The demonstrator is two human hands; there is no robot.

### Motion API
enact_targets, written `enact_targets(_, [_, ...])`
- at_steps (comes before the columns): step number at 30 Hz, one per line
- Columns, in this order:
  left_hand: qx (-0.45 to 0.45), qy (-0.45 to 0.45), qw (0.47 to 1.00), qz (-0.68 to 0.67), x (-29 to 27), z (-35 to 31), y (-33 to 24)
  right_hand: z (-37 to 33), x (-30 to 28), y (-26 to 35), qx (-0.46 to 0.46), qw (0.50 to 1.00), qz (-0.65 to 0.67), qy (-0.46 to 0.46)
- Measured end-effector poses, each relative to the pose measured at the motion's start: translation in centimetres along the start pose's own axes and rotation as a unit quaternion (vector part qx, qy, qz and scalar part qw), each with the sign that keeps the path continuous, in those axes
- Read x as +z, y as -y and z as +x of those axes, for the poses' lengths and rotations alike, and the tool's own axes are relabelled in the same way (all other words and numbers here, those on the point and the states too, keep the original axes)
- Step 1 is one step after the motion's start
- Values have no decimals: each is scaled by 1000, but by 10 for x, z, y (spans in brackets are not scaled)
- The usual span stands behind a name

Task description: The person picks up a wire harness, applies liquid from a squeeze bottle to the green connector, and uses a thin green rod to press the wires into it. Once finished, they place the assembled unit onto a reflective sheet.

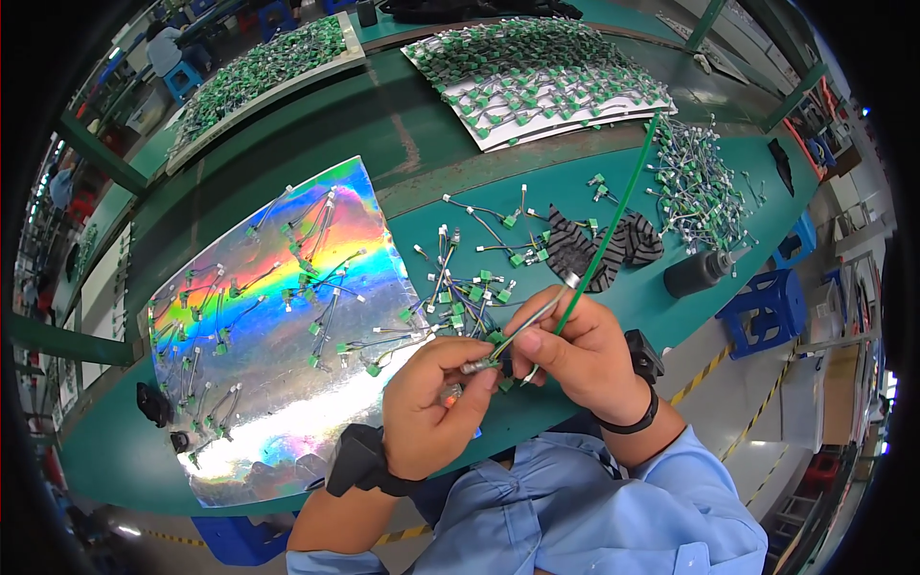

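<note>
My left hand [426, 402] is closed, thumb and forefinger pinching a small green connector with wires [493, 358]. Its grey wires run up to the right, to a pale end [572, 280] by the fingers of my right hand [599, 359]. That hand is closed round a long, thin green stick [621, 201], which slants up and away to the right; its pale lower tip shows below the fingers, close to the connector. Beyond both hands lies a loose heap of similar wired connectors [460, 297]. My fingers partly hide the held connector.
A shiny rainbow-reflecting sheet [278, 383] with scattered connectors lies at left. Striped cloth [575, 254] and a dark bottle [697, 275] stand to the right, near a large connector pile [700, 182]. Farther back are two loaded white boards [498, 134]. Blue stools [764, 311] stand beside the table.
</note>
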State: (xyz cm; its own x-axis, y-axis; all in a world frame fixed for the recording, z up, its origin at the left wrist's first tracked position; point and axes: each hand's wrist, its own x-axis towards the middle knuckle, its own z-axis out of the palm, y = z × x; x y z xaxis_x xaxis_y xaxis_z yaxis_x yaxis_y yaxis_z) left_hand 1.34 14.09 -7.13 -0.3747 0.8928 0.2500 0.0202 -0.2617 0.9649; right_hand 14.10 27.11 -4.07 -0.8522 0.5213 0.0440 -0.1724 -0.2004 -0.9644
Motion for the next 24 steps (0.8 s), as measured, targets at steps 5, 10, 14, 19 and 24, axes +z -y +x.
enact_targets(5, [-96, -2, 972, -215, -3, 1, -2, -1, -3, 3, -6, 1000, -15, 2])
enact_targets(10, [-113, 8, 946, -303, -3, 3, -4, -3, -8, -8, -46, 999, 4, 1])
enact_targets(14, [-78, 25, 965, -250, -3, 3, -3, -5, -5, -9, -55, 997, 45, -18])
enact_targets(19, [-66, 28, 988, -138, -4, 1, -1, -5, -8, -11, -64, 997, 46, 7])
enact_targets(24, [-67, 17, 982, -177, -4, 0, 0, -3, -21, -12, -125, 991, -38, 36])
